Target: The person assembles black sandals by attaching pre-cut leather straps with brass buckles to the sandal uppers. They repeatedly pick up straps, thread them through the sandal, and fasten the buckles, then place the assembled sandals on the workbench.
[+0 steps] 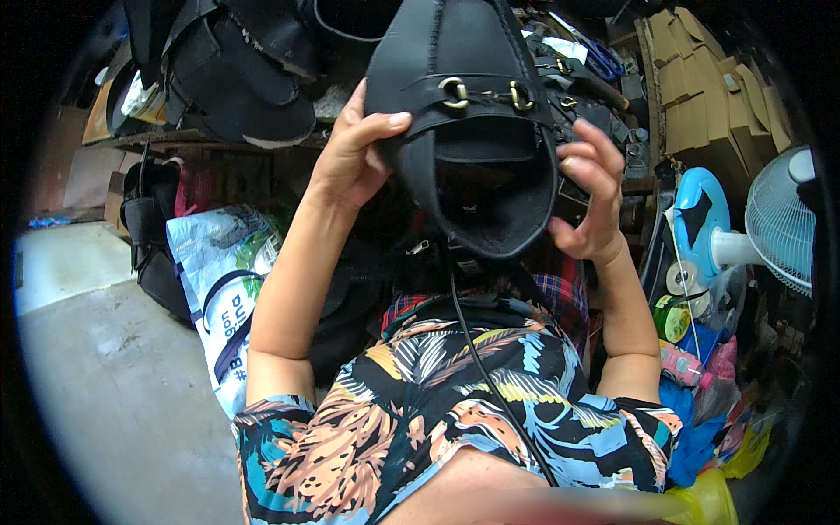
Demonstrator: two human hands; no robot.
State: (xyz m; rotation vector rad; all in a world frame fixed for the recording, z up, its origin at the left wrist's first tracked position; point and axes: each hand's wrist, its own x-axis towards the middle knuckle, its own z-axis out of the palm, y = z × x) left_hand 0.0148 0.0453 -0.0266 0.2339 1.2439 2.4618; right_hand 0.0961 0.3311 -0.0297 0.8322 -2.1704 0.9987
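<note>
A black leather loafer [490, 105] with a metal bit across its strap is held up in front of me, toe pointing away and its opening toward me. My left hand [363, 149] grips its left side, thumb lying over the upper. At the other side, my right hand [595, 188] is curled against the edge, with index fingertip and thumb at the rim near the heel. A gap shows between those two fingers. The underside of the shoe is hidden.
Black shoes [232, 79] crowd a shelf at the far left; more shoe parts and blue-handled scissors [599, 59] lie far right. Stacked cardboard [713, 96], a blue-and-white fan [700, 210] and plastic bottles [682, 363] fill my right. A printed bag [219, 262] stands left on the grey floor [114, 367].
</note>
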